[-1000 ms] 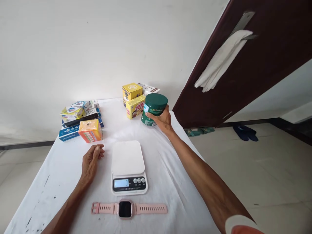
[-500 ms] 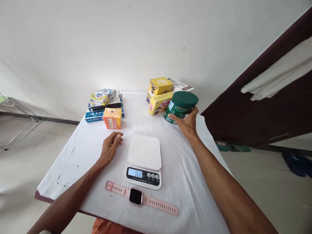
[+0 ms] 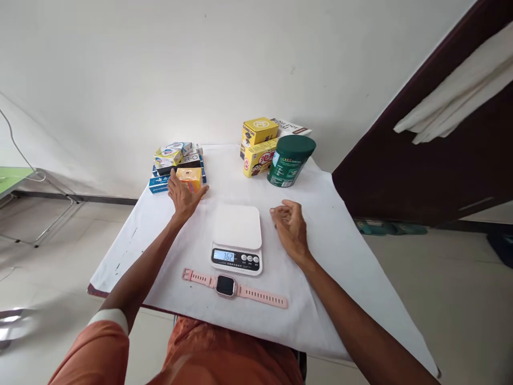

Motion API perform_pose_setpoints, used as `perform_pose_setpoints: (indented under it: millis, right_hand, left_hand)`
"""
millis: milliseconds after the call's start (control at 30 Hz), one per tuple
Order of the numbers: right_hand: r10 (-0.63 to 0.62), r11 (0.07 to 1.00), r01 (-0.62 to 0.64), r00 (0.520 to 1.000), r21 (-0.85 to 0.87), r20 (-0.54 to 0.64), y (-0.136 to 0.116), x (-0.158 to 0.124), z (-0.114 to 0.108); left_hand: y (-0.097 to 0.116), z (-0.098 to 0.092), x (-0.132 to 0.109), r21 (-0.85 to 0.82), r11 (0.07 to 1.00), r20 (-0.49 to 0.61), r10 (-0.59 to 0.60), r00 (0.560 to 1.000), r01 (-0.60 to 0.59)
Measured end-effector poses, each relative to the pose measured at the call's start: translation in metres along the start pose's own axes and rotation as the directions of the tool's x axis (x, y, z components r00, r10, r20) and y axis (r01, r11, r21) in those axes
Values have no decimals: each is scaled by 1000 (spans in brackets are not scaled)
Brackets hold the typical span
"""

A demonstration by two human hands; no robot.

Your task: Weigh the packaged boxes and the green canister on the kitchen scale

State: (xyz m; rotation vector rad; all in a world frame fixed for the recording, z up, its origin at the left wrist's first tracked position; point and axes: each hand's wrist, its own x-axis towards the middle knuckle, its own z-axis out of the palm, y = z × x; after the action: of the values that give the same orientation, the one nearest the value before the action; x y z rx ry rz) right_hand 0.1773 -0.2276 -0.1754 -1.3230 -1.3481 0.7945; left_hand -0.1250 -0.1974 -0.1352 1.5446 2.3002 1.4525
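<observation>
My left hand (image 3: 183,197) is at the orange-and-yellow box (image 3: 191,177), thumb and fingers spread around its near side. The hand covers part of the box, and I cannot tell whether it touches. My right hand (image 3: 292,227) hovers over the cloth to the right of the white kitchen scale (image 3: 237,227). Its fingers are loosely curled but apart, with nothing in them. The scale's plate is bare and its display reads 362. Beyond my right hand, the dark green canister (image 3: 290,163) stands upright beside the yellow boxes.
A pink-strapped smartwatch (image 3: 225,285) lies before the scale. Small soap-like boxes (image 3: 168,156) lie on flat boxes at the back left. Yellow cartons (image 3: 258,155) and a white box (image 3: 290,128) stand at the back right. The white-clothed table (image 3: 344,283) meets the wall behind.
My right hand has let go of the green canister and drawn back towards the scale. My left hand has moved forward to the orange-and-yellow box and spread its fingers. The view has shifted slightly.
</observation>
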Motion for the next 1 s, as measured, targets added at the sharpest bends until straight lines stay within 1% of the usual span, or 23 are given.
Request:
perform_pose_setpoints:
  millis: [100,133,167,233,367,433,533,600,667,733,833,900,1000]
  right_hand:
    - [13,999,-19,986,35,167,-1,-2,-1]
    - [4,999,-11,980,35,200,-1,-1,-1]
    - [-8,1000,2,976,28,217,-2,-1,-2]
    - [-31,999,32,976,0,213,-3,1,-3]
    - [-77,996,85,976,-30,205,-3,4,-2]
    - [-86,995,95,976,-33,202,-3,5,-2]
    - [-80,995,89,976,-39,201,-3,3,-3]
    - [-71,996,80,976,-38,205,-4,2,-4]
    - [-61,997,70,975,-33,214,-5,1,-5]
    - [-51,998,59,974,-32,221,-5,1,-5]
    - [-37,998,45,974,-33,225,-4,2,-4]
    - [-28,999,34,974,-23,225,-2,4,-3]
    - [-31,999,36,974,-18,223,-1,5,-2]
  left_hand:
    - [1,8,2,-23,1000,-40,14,999,-15]
    - [0,8,3,-30,999,-58,30,998,-32]
    - [-1,7,4,-33,998,-69,46,997,-48]
    - [-3,2,6,-30,998,-70,61,996,-63]
    - [-1,-17,5,-57,997,-47,55,997,-58]
    - [8,-30,-2,-85,993,-49,73,996,-77]
    - [33,-50,-18,-158,975,-45,149,988,-154]
    - [53,-60,-32,-206,955,-19,214,977,-213]
    - [69,-65,-47,-240,935,38,278,960,-262]
    - [79,-64,-61,-267,917,115,335,935,-296]
    - [82,-54,-80,-286,897,211,403,891,-338]
    - [80,-47,-89,-286,889,242,428,871,-357]
    - [76,-39,-94,-270,889,261,437,861,-370]
